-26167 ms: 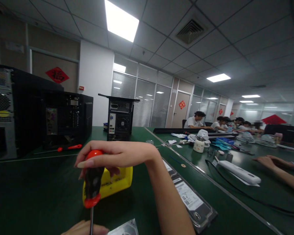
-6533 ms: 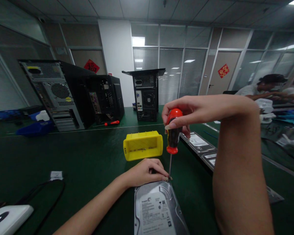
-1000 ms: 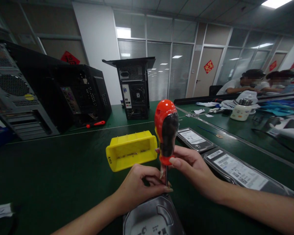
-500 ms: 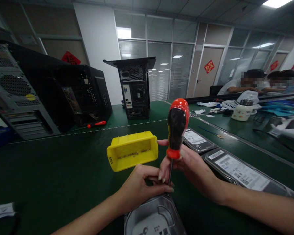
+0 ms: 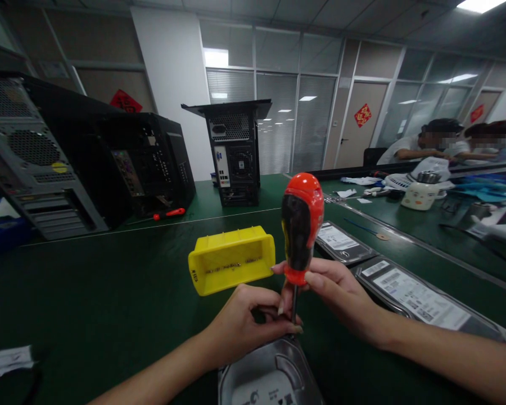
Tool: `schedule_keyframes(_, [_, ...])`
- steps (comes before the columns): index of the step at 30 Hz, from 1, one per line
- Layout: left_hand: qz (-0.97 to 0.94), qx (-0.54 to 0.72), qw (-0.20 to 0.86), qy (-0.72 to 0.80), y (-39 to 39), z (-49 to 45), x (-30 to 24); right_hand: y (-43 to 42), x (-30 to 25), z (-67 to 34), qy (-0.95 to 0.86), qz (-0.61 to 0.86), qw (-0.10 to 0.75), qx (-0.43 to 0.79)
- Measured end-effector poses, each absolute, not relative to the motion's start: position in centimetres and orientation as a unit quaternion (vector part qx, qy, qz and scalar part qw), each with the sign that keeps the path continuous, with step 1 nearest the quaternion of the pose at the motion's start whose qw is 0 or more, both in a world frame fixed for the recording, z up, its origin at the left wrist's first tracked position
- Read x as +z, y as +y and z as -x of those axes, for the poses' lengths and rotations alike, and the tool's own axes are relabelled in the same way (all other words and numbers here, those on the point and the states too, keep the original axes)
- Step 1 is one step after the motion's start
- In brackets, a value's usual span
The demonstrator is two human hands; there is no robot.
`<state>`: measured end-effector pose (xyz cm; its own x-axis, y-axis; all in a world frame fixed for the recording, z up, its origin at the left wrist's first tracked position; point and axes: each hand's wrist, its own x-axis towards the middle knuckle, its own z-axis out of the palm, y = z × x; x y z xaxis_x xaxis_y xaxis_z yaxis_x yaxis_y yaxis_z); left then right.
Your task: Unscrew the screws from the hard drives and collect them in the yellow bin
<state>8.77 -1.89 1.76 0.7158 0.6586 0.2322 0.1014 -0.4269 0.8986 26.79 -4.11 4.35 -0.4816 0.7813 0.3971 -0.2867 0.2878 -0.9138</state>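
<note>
A screwdriver [image 5: 302, 222] with a fat red and black handle stands nearly upright, tip down at the far end of a silver hard drive [image 5: 267, 371]. The fingers of my right hand [image 5: 337, 287] are closed around the handle's lower collar. My left hand [image 5: 247, 318] rests at the drive's end, thumb and fingers pinched about the lower shaft. Those fingers hide the tip and any screw under it. Just beyond my hands, a yellow bin [image 5: 231, 261] lies with its opening towards me, small screws inside it.
Two more hard drives [image 5: 413, 292] lie to the right. Black computer cases [image 5: 236, 152] stand at the back and left, with another red screwdriver [image 5: 168, 214] near them. A cream pot [image 5: 419, 194] and cluttered parts sit at the far right, where people [image 5: 430, 140] are seated.
The screwdriver handle has turned, showing more red on its right side, and it leans slightly more to the left. My right fingers have shifted around the collar. The left hand keeps its pinch.
</note>
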Motion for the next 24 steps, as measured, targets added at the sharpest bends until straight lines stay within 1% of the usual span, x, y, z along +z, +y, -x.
schedule_keyframes(9, [-0.807,0.295,0.448,0.247,-2.25,-8.84,2.13,-4.41,4.60,-26.58,-0.618,0.178,0.489,0.590])
schedule_keyframes(16, [-0.834,0.304,0.406,0.219,-2.00,-8.75,1.93,-4.39,4.73,-26.54,-0.603,0.176,0.497,0.599])
schedule_keyframes(22, [-0.838,0.294,0.399,0.230,-1.98,-8.72,2.06,-4.69,4.82,-26.21,-0.598,0.163,0.491,0.612])
schedule_keyframes(24, [-0.833,0.287,0.417,0.223,-1.93,-8.76,2.14,-4.72,4.69,-26.14,-0.597,0.168,0.495,0.608])
